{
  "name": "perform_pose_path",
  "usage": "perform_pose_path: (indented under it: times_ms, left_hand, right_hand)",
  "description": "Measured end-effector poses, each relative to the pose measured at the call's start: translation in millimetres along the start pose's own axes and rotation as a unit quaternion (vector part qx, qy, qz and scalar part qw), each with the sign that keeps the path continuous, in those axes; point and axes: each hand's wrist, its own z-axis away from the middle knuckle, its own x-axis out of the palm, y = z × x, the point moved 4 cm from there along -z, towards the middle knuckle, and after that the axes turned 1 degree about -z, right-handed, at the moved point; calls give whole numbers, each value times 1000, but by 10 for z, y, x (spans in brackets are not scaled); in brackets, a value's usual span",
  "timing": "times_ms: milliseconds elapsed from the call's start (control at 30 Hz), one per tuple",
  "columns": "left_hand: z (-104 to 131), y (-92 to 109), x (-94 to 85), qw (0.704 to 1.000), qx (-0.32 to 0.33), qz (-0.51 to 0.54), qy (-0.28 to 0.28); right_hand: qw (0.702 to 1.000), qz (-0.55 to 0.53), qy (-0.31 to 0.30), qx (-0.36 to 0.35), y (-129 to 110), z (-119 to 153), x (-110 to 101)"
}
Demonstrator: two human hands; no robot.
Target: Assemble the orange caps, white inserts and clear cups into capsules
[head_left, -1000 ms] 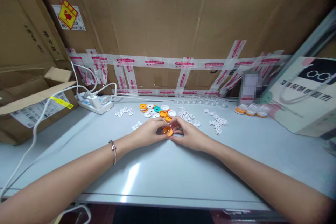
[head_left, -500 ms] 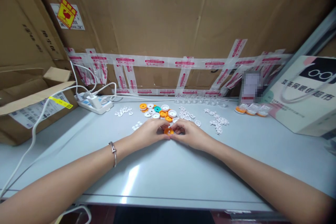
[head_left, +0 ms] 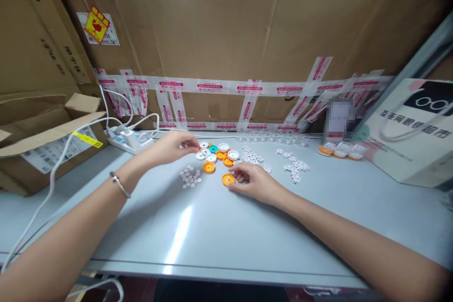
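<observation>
My right hand [head_left: 255, 180] has thumb and fingers around the rim of a round orange cap [head_left: 228, 180], with a small white piece at its centre. My left hand [head_left: 175, 145] is at the left end of a pile of round caps. Its fingertips are pinched together; what they hold, if anything, is hidden. White caps [head_left: 233, 155], orange caps and a teal cap [head_left: 213, 149] make up the pile. Another orange cap [head_left: 208, 167] lies by itself in front of it. Small white discs [head_left: 191, 177] are scattered below my left hand.
White perforated pieces [head_left: 296, 166] lie in groups on the right. Clear round parts [head_left: 271, 137] line the back. Clear-topped orange pieces [head_left: 340, 150] stand near a paper bag [head_left: 406, 132]. On the left are a power strip [head_left: 129, 140], white cables and an open carton [head_left: 53, 146].
My left hand has left the orange cap and moved up and left to the pile. My right hand stays on the cap. A lone orange cap now shows in front of the pile.
</observation>
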Motion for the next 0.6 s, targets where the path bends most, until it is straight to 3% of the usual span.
perform_pose_path:
  times_ms: [100,233,367,600]
  left_hand:
    - [90,-470,-115,973,-100,-95,-184]
    - [205,-871,-90,944,-145,-104,-278]
    - [231,-907,31,928,-146,-88,-331]
    - [197,-805,167,922,-151,-90,-345]
  right_hand:
    - [1000,19,2,-18,-18,-7,15]
    - [999,28,5,-29,-23,-11,24]
    - [999,34,3,-34,-29,-1,21]
    - [999,31,1,-39,-20,10,12]
